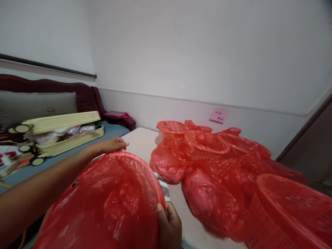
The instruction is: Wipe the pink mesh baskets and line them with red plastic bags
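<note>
Close in front of me is a red plastic basket (133, 157), tilted, with a thin red plastic bag (111, 204) spread across its mouth and bulging toward me. My right hand (169, 224) grips the basket's right rim, thumb on the bag side and fingers curled behind. Across the far side reaches my left hand (115, 143), just above the rim, its fingers curled together; whatever they may pinch is hidden. To the right stand several red perforated baskets with red bags over them, such as the lined basket (207, 142) and a larger basket (293, 204) at the near right.
The baskets rest on a pale table (141, 138) against a white wall. A pink note (219, 115) is stuck above them. On the left, an open cream suitcase (70, 141) with packed items lies on a blue-covered bed (114, 129), beside a grey pillow (38, 103).
</note>
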Demonstrator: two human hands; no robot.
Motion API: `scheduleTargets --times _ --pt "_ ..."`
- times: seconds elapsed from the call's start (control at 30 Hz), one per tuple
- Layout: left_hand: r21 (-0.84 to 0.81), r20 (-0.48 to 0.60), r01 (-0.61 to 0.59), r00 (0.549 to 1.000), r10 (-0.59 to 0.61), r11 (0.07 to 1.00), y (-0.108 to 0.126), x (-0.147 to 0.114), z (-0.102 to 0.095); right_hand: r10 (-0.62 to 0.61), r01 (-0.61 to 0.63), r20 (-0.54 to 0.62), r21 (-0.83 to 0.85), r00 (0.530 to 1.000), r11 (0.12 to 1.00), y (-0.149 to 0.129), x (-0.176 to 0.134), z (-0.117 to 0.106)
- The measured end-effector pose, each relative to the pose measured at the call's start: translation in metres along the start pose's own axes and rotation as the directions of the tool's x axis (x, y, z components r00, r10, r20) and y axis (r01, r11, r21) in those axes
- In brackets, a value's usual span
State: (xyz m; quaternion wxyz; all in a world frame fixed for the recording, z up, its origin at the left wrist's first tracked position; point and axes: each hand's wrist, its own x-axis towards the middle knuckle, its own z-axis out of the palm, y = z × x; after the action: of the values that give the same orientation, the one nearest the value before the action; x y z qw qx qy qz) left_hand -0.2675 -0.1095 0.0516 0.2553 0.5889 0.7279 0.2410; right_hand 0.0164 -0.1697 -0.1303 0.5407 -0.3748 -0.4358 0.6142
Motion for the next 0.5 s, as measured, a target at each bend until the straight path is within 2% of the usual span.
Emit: scheduleTargets --times 0.1,0.2,0.33,0.43,0.5 --pt "-0.068 -0.194 0.021 0.980 -0.034 0.997 -0.009 -0.016 -0.011 0.022 -0.022 -0.013 0.012 1.000 1.000 -0.005 0.002 -0.004" --pt "-0.105 -0.307 0.030 0.950 -0.061 0.994 -0.019 -0.043 -0.019 0.031 -0.031 -0.028 0.007 0.999 0.999 -0.008 0.003 -0.006" --pt "-0.047 -0.315 0.061 0.946 -0.073 0.997 -0.029 -0.087 -0.018 -0.007 0.006 -0.058 -0.020 0.998 1.000 -0.012 0.001 -0.003" --pt "0.183 -0.271 0.071 0.962 -0.019 0.980 -0.025 -0.116 -0.010 -0.013 0.013 -0.073 -0.004 0.997 1.000 -0.015 -0.002 0.000" --pt "0.315 -0.250 0.105 0.968 -0.024 0.943 -0.021 -0.128 -0.002 -0.008 0.009 -0.071 0.007 0.997 1.000 -0.016 -0.004 0.001"
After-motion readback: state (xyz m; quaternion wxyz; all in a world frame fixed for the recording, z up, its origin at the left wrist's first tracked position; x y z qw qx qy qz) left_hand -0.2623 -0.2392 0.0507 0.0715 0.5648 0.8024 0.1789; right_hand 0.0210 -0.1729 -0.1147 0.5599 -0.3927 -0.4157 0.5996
